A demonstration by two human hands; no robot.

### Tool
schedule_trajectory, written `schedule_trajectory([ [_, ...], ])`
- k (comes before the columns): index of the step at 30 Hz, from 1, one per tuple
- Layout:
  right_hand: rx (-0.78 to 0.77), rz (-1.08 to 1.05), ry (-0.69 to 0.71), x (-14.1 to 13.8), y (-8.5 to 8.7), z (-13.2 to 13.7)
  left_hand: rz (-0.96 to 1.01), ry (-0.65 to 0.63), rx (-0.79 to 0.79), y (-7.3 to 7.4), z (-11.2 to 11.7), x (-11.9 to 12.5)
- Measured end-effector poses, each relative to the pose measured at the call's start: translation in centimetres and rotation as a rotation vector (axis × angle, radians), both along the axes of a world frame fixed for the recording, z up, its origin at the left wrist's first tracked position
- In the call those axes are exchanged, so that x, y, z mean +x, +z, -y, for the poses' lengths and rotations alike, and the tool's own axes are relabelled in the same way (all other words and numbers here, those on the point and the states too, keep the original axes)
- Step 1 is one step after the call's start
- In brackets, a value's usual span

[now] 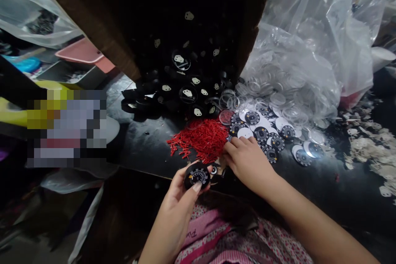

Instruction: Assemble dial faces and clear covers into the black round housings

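Observation:
My left hand (182, 198) grips a round black dial gauge (198, 176) by its rim, its printed face turned up and the thumb lying across the lower edge. At the right side of a heap of red pointers (201, 140), my right hand (247, 159) reaches down with bent fingers held close together. Its fingertips are partly hidden, so what they pinch, if anything, does not show. Just beyond that hand lies a pile of black and white dial discs (261, 134). A small fixture with a round white-ringed part (214, 170) sits between the hands at the table edge.
A large box (102, 16) lies open towards me, spilling black round housings (188, 94) with pale plates. Clear plastic lenses (278, 86) spill from a transparent bag (309, 29). Pale flat pieces (368, 144) lie at right. A pink tray (80, 51) stands left; a blurred-out patch hides part there.

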State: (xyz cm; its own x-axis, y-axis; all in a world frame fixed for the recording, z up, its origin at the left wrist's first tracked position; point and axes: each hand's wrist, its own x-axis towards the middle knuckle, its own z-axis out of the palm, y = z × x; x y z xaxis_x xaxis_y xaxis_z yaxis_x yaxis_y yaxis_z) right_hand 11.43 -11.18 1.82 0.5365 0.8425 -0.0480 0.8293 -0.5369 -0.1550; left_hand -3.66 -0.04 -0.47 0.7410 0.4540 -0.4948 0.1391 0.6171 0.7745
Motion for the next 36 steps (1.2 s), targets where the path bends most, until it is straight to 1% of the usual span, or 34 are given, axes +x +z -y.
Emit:
schedule_trajectory([
  [3, -0.012, 0.005, 0.009, 0.1, 0.2, -0.1, 0.017, 0.046, -0.102, 0.2, 0.1, 0.3],
  [6, -0.015, 0.002, -0.013, 0.1, 0.3, 0.3, 0.010, 0.095, -0.147, 0.1, 0.3, 0.3],
  [11, -0.011, -0.049, -0.038, 0.0, 0.2, 0.7, 0.005, 0.118, -0.110, -0.1, 0.6, 0.3],
  [20, -0.018, -0.034, 0.030, 0.2, 0.1, -0.1, 0.070, 0.128, -0.124, -0.7, 1.1, 0.4],
  [24, -0.010, -0.042, 0.037, 0.1, 0.1, -0.2, 0.075, 0.173, -0.105, -0.8, 1.5, 0.5],
  [28, 0.007, -0.066, 0.026, -0.4, 0.0, -0.1, 0.088, 0.217, -0.126, -0.6, 2.2, 0.7],
  [30, 0.040, -0.101, 0.016, -0.9, 0.1, 0.2, 0.090, 0.212, -0.144, -0.5, 2.4, 0.9],
  [33, 0.170, -0.177, -0.023, -1.6, 0.3, 0.9, 0.083, 0.200, -0.147, -0.2, 2.4, 1.4],
  [36, 0.271, -0.162, -0.038, -2.0, 0.3, 1.6, 0.110, 0.189, -0.147, 0.2, 2.3, 1.8],
])
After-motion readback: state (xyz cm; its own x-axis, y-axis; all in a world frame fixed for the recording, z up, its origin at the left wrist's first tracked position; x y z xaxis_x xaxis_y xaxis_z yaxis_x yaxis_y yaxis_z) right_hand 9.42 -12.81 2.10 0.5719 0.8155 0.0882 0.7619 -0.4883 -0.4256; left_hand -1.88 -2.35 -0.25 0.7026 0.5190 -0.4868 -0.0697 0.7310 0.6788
